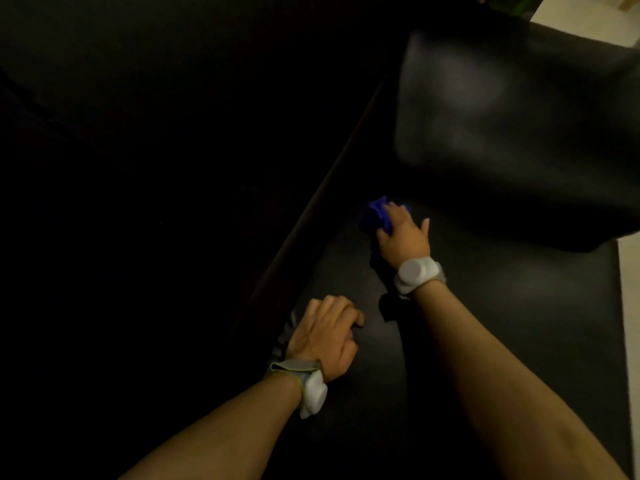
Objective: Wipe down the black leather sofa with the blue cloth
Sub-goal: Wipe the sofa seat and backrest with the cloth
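Note:
The black leather sofa [502, 299] fills most of the dim view, its seat running from the bottom centre up to the right. A bunched blue cloth [375, 213] lies on the seat near the backrest seam. My right hand [403, 233] lies on top of the cloth with its fingers over it, pressing it onto the leather. My left hand [329, 334] rests on the seat nearer to me, fingers curled under, holding nothing that I can see. White bands sit on both wrists.
The sofa's backrest [156, 150] rises dark on the left. A black cushion or armrest [512, 126] stands at the upper right, just beyond the cloth. Pale floor [628, 306] shows along the right edge.

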`<action>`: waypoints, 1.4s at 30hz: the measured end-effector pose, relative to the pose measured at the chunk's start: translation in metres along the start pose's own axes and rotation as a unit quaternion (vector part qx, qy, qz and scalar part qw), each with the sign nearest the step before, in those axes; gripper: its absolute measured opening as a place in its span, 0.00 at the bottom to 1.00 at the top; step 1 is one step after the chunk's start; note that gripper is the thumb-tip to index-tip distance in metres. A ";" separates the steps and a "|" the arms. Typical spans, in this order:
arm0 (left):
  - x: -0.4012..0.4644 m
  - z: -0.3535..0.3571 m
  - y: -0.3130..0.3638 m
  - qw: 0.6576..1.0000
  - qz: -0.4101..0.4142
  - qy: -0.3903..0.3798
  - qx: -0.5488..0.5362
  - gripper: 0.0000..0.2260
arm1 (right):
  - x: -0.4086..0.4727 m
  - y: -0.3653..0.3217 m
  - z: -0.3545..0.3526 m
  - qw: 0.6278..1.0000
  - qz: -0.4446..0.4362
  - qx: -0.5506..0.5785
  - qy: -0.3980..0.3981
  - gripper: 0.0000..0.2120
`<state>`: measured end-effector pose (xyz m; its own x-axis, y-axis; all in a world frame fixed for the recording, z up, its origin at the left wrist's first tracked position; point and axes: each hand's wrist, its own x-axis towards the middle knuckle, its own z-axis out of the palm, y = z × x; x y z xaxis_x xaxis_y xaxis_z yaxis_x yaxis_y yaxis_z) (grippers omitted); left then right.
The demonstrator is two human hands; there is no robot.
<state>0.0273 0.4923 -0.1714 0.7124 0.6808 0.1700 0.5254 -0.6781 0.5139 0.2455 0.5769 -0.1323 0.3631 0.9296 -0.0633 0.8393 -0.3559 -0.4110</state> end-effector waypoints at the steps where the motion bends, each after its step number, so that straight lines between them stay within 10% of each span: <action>1: 0.000 -0.001 -0.001 1.000 0.001 -0.006 0.001 0.12 | -0.003 -0.008 0.006 0.999 -0.020 -0.025 -0.008 0.29; 8: 0.000 -0.007 0.003 1.000 0.001 -0.002 0.005 0.10 | -0.058 -0.021 0.026 0.952 -0.266 0.035 -0.147 0.27; 18: 0.000 -0.003 0.003 1.000 -0.007 -0.013 0.015 0.11 | -0.036 0.002 0.002 0.998 0.017 -0.052 0.041 0.29; 25: 0.000 -0.003 0.003 0.999 0.002 0.001 0.035 0.09 | -0.103 0.005 0.006 0.976 -0.209 -0.009 -0.066 0.28; 33: 0.001 -0.004 0.006 1.000 -0.004 -0.001 0.009 0.12 | -0.124 0.078 -0.039 0.973 0.206 -0.012 0.101 0.29; 42: 0.003 -0.008 0.004 0.997 -0.025 -0.063 0.036 0.15 | -0.177 0.042 -0.016 0.995 -0.047 -0.084 -0.015 0.33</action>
<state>0.0279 0.4940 -0.1617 0.7345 0.6777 0.0355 0.5910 -0.6645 0.4573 0.2228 0.3957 -0.1240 0.2692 0.9612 -0.0604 0.9259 -0.2756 -0.2586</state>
